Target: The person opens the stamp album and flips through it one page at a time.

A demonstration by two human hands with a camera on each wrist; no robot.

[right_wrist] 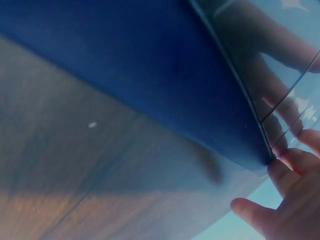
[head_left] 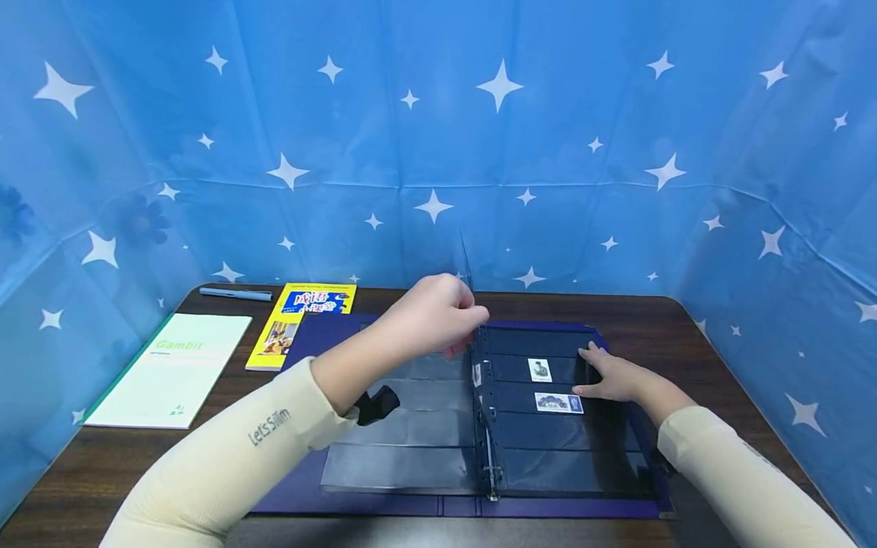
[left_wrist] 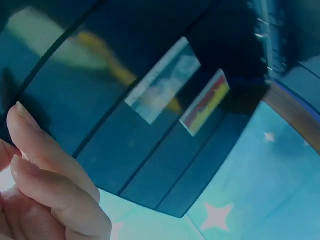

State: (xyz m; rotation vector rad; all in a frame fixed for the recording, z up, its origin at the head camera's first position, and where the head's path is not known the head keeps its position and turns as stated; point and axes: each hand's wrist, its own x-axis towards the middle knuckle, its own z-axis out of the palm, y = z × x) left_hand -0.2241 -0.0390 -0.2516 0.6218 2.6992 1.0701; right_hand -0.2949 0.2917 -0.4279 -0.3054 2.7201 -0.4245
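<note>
A purple stamp album (head_left: 291,491) lies spread on the table, its ring binder running down the middle. Above the rings my left hand (head_left: 438,310) pinches the edge of a dark page (left_wrist: 112,160), which stands nearly edge-on in the head view. That page carries a pale stamp (left_wrist: 162,80) and a red-and-yellow stamp (left_wrist: 205,102) in the left wrist view. My right hand (head_left: 612,376) rests with spread fingers at the right-hand page's outer edge. Beside its fingertips, a small portrait-shaped stamp (head_left: 540,371) and a wider bluish stamp (head_left: 558,403) sit in the page's strips.
Left of the album lie a pale green Gambit notebook (head_left: 178,373) and a yellow book (head_left: 275,335), partly under the album's corner. A blue pen (head_left: 236,294) lies behind them. A blue starry curtain (head_left: 438,152) encloses the table (head_left: 569,304).
</note>
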